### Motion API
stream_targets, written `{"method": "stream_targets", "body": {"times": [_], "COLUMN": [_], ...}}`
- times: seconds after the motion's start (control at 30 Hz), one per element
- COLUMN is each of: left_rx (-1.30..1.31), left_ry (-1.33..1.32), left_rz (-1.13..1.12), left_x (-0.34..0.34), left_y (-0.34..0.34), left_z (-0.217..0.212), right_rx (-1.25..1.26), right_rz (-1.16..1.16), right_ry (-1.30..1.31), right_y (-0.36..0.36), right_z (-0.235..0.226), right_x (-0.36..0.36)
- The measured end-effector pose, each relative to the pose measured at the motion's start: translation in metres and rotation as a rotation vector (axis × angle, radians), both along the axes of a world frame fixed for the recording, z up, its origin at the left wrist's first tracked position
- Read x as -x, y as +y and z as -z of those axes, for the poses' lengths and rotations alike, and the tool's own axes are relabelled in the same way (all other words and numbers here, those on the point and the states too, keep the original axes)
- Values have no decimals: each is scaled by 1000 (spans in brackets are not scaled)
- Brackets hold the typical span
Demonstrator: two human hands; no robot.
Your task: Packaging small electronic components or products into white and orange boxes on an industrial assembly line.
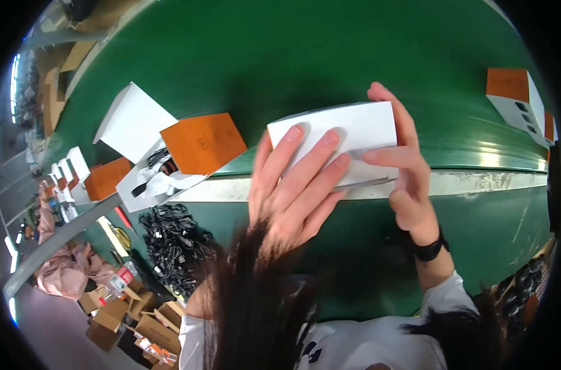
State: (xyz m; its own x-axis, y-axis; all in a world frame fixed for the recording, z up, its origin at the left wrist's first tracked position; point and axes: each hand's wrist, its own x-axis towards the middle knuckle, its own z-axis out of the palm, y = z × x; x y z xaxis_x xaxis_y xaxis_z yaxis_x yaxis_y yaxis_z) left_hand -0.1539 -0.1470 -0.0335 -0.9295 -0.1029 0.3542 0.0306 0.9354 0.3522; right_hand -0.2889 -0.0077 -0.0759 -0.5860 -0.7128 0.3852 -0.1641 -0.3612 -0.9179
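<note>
A white box is between my two hands, over the near edge of the green belt. My left hand grips it, with several fingers stretched across its white face and one along its left end. At the box's right end is my right hand, one finger pressed on the white face and others behind the end. A dark band is on my right wrist. Left of my hands, an open white and orange box shows a black cable and white wrapping inside. Dark hair partly covers my left forearm.
A row of open orange and white boxes stands farther left. One closed-looking box sits at the far right. Bundled black cables, scissors and a metal rail are at the near left. Cardboard cartons lie below.
</note>
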Motion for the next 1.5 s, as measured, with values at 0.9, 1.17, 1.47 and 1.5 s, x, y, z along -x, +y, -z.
{"method": "stream_targets", "body": {"times": [0.9, 1.17, 1.47, 1.5], "left_rx": [-48, -250, 34, 12], "left_ry": [210, 304, 201, 161], "left_rz": [-908, -786, -568, -515], "left_x": [-72, -71, -58, -59], "left_y": [-47, -50, -56, -55], "left_z": [-57, -33, -29, -33], "right_rx": [785, 570, -258, -263], "right_rz": [-458, -609, 63, 49], "right_ry": [-312, -84, 160, 160], "right_y": [124, 95, 12, 4], "right_z": [-154, -138, -81, -75], "right_x": [-5, 7, -45, -53]}}
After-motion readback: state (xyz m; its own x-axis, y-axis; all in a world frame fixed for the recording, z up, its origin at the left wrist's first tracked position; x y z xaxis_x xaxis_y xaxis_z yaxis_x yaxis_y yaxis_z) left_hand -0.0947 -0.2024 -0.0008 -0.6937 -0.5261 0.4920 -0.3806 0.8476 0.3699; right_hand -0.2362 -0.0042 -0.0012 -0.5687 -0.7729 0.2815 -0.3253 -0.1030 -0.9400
